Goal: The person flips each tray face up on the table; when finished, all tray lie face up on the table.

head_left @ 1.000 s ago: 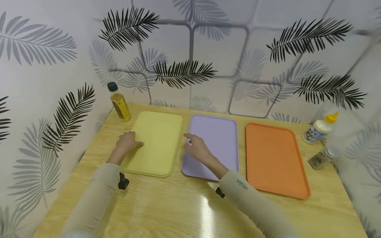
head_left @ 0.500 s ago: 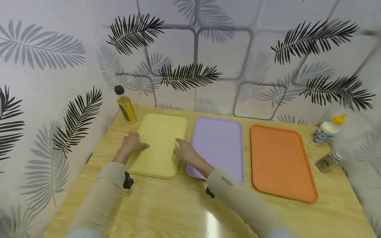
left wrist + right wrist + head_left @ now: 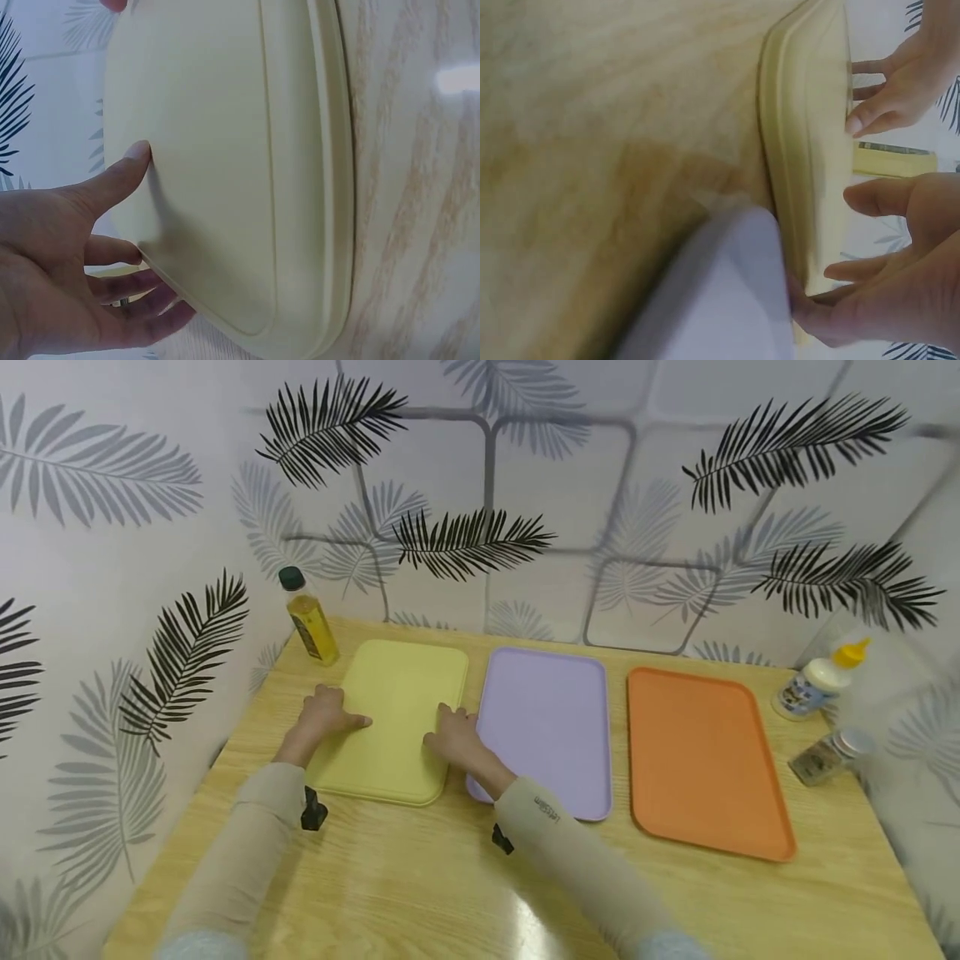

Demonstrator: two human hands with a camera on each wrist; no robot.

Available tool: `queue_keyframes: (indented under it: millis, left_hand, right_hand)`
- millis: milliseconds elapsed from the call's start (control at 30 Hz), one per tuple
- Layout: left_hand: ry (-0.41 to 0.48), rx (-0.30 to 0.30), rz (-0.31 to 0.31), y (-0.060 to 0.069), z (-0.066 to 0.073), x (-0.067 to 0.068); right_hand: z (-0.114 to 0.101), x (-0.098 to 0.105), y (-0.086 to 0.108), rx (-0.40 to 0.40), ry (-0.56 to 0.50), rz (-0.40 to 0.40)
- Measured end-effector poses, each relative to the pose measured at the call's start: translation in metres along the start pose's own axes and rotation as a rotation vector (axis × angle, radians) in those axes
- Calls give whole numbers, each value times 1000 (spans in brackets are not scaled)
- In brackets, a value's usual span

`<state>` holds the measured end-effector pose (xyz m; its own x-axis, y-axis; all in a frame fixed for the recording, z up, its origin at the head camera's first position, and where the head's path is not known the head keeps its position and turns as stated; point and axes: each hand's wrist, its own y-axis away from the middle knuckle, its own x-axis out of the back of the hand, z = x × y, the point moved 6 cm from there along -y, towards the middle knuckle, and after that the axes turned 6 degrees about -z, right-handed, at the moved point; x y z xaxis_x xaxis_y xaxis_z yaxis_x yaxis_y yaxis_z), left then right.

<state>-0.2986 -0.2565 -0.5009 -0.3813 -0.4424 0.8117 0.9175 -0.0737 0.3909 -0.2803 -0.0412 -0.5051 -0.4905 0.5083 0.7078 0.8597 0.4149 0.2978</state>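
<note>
A yellow tray (image 3: 396,727) lies at the left of the three trays. At its left edge, my left hand (image 3: 321,718) grips it, thumb on the top surface and fingers along the side, as the left wrist view shows of the hand (image 3: 82,262) and tray (image 3: 202,150). Over the tray's right edge is my right hand (image 3: 459,739), its fingers down in the narrow gap beside the purple tray (image 3: 551,727). In the right wrist view the thumb of that hand (image 3: 907,262) stands apart from the fingers; whether the fingertips touch the yellow tray (image 3: 810,150) is unclear.
An orange tray (image 3: 705,760) lies right of the purple one. Behind the yellow tray's left corner stands an oil bottle (image 3: 313,631). A white bottle with yellow nozzle (image 3: 813,687) and a grey-lidded jar (image 3: 828,757) stand at the far right. Patterned walls border the wooden table (image 3: 390,877).
My right hand has moved left from over the purple tray to the yellow tray's right edge, and its pointing finger has lowered. My left hand has stayed at the left edge.
</note>
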Motion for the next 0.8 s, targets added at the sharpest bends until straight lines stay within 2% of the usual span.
queue_keyframes:
  millis: [167,333,467,600,800]
  left_hand:
    - [-10,-5,-3,-3,-2,2]
    - [-18,-8,-7,-2,-4,3]
    - [3,-22,-1,-2,-7,4]
    - [46,-37,1,-1,-10,4]
    - [155,-47,-12,-2,-19,-1]
  right_hand:
    - [-1,-1,0,-44,44,71]
    - [-1,-3,0,-11,-4,121]
    - [-2,-4,0,15,-90,138]
    - [-1,-5,0,4,-171,143]
    - [1,-7,1,-32,-443,121]
